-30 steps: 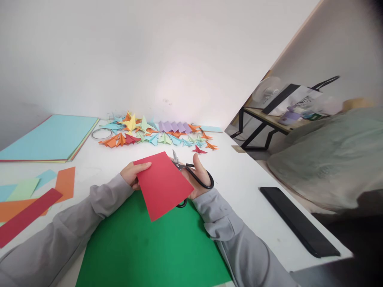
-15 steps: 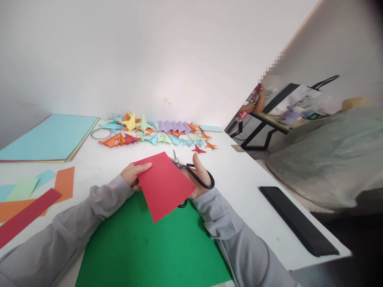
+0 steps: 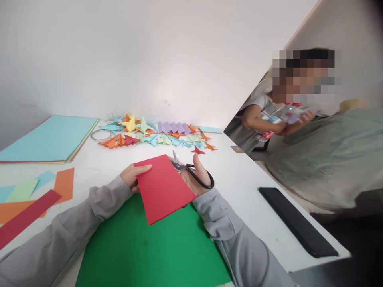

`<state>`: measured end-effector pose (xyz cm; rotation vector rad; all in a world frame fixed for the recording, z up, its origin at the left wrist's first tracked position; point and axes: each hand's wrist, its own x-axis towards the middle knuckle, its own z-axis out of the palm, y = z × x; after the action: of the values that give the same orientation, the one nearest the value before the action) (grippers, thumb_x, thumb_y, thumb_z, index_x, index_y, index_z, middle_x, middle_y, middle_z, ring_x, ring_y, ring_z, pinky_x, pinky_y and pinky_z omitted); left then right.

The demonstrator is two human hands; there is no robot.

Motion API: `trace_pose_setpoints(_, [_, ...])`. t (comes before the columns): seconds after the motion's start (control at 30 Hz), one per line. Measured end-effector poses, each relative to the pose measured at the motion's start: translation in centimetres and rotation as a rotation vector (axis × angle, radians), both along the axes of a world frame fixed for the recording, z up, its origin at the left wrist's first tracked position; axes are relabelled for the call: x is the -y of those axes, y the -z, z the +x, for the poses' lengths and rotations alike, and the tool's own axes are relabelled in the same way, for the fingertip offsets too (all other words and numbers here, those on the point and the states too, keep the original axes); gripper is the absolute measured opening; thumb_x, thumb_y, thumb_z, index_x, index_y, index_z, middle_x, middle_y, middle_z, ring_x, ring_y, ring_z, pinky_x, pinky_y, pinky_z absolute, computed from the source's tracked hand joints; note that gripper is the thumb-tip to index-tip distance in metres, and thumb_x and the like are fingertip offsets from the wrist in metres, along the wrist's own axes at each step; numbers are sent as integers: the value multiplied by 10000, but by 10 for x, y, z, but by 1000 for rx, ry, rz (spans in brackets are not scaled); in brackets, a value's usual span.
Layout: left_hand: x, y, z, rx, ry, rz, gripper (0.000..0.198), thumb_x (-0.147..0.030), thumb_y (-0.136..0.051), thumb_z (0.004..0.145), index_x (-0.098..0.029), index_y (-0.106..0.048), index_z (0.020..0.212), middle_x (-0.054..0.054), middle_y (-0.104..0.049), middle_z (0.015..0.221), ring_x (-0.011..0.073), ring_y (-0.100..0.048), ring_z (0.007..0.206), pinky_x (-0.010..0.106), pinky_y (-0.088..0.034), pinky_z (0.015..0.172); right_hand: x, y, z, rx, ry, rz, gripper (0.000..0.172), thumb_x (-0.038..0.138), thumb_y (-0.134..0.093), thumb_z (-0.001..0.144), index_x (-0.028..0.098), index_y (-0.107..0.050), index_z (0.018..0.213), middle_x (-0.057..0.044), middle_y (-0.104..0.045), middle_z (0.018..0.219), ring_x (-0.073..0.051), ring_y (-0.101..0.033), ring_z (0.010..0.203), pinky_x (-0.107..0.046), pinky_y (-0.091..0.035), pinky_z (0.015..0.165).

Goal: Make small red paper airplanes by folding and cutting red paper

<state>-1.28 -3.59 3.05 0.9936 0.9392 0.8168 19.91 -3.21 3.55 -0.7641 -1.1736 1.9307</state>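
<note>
A folded piece of red paper [image 3: 166, 191] is pinched between the thumb and fingers of my left hand [image 3: 134, 175] at its upper left corner. My right hand [image 3: 197, 177] has black-handled scissors [image 3: 199, 177] looped on it, with the blades apart and pointing away beside the paper's right edge. The right thumb stands up; the other fingers are partly hidden behind the paper. Under both hands lies a large green sheet [image 3: 155, 247].
Folded paper figures [image 3: 143, 127] line the wall. Coloured sheets [image 3: 50, 135] and paper strips [image 3: 30, 215] lie left, a wire ring [image 3: 101, 134] beyond them. A black flat object [image 3: 296, 221] is at right. Past the table, a person [image 3: 263, 115] carries plastic bottles [image 3: 269, 119].
The red paper has tilted slightly, and its lower edge now shows a second layer. The person at the right has come into view with the bottles. My hands have barely moved.
</note>
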Motion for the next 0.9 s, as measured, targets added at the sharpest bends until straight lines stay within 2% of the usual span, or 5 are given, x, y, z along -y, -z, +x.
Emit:
trace_pose_setpoints(0.13, [1, -2, 1, 2, 0, 2, 388, -434, -559, 743, -136, -533, 496, 7, -403, 276, 64, -293, 206, 219, -54, 287, 2, -2, -5, -138, -49, -16, 768, 713, -107, 780, 169, -490, 1163, -128, -587, 1089, -254, -560, 1017, -432, -463, 810])
trace_pose_setpoints(0.37, [0, 2, 2, 25, 24, -19, 402, -470, -564, 726, -139, -547, 499, 9, -409, 274, 62, -278, 205, 219, -65, 284, 2, -5, -5, -18, -45, -43, 771, 734, -120, 749, 196, -480, 1169, -123, -565, 1142, -249, -539, 1062, -439, -451, 846])
trace_pose_setpoints(0.57, [1, 1, 4, 34, 33, -45, 358, -464, -580, 707, -147, -570, 542, 4, -433, 291, 75, -301, 203, 211, -44, 274, 3, -4, -6, -124, -81, -59, 736, 707, -124, 772, 195, -499, 1145, -125, -561, 1158, -251, -502, 1119, -442, -452, 851])
trace_pose_setpoints(0.7, [1, 2, 4, 42, 30, -40, 366, -461, -567, 723, -146, -564, 535, 9, -430, 284, 74, -299, 200, 208, -47, 269, 1, -1, -6, -99, -43, -40, 730, 715, -140, 766, 201, -504, 1134, -126, -556, 1167, -251, -475, 1154, -439, -458, 845])
trace_pose_setpoints(0.9, [-2, 7, 2, 54, 28, 5, 421, -454, -545, 754, -145, -521, 469, 8, -397, 265, 65, -289, 199, 199, -83, 250, -2, 2, -6, -143, -55, -42, 717, 702, -149, 776, 201, -474, 1174, -122, -527, 1219, -245, -461, 1172, -445, -451, 868])
